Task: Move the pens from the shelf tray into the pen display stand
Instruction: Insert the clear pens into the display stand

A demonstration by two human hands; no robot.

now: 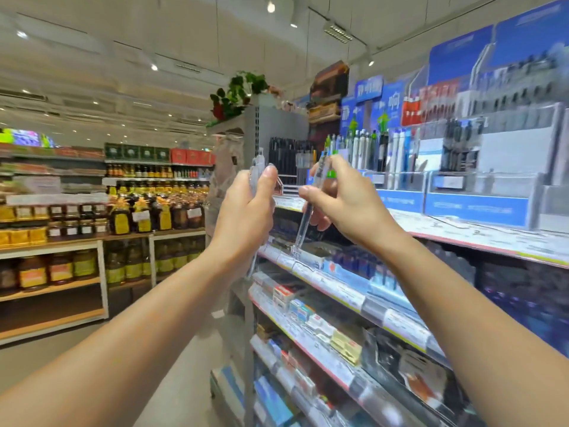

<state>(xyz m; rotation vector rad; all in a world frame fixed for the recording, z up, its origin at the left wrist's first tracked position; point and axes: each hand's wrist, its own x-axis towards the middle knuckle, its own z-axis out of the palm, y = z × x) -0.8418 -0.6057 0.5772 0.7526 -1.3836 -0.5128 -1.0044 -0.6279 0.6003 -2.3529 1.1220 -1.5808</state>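
My left hand point(244, 211) grips a bunch of clear pens point(257, 171), whose tops stick up above my fingers and whose tips show below my wrist. My right hand point(341, 201) pinches a single clear pen point(308, 211) with a green band, held tip down in front of the top shelf. Pen display stands point(400, 186) with upright pens line the top shelf just behind my right hand; black pens point(288, 158) stand at their left end. I cannot make out the shelf tray.
The stationery shelving unit point(338, 291) runs along the right, its lower shelves packed with small boxes and price tags. Across the aisle on the left stand wooden shelves point(77, 241) of bottles and jars. A potted plant point(237, 94) sits on the shelf end.
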